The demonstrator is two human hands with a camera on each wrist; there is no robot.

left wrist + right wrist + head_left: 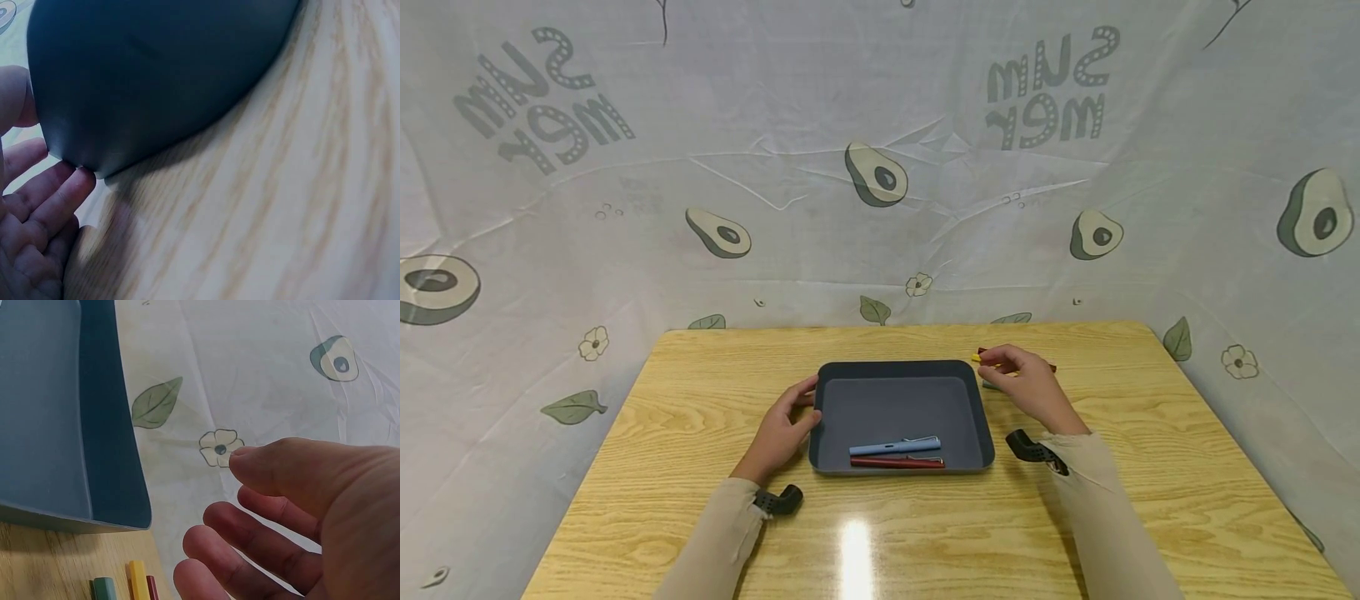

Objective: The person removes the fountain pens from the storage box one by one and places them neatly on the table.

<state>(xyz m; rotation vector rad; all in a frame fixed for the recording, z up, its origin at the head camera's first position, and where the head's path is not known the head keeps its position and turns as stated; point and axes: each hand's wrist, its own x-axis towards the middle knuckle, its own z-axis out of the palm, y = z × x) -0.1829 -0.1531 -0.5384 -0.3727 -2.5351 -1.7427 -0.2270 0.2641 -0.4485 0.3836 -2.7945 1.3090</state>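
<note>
A shallow dark grey-blue tray (pixel 895 408) sits on the wooden table. Inside, along its near side, lie a light blue pen (pixel 895 447) and a dark red pen (pixel 897 462), both with metal clips. My left hand (pixel 786 429) rests against the tray's left side, its fingertips (pixel 84 178) at the tray's outer edge. Beyond the tray's right side, my right hand (pixel 1026 383) hovers above more pens, fingers loosely bent and holding nothing. Under it show a yellow pen (pixel 139 581), a teal pen (pixel 104 589) and a dark red one (pixel 152 587), partly hidden by the hand.
The wooden table (pixel 700 400) has a bright light reflection near its front. Behind and at both sides hangs a pale sheet (pixel 790 250) printed with avocados, leaves and flowers. A black wrist camera mount (pixel 778 500) sits on the left sleeve, another (pixel 1030 447) on the right.
</note>
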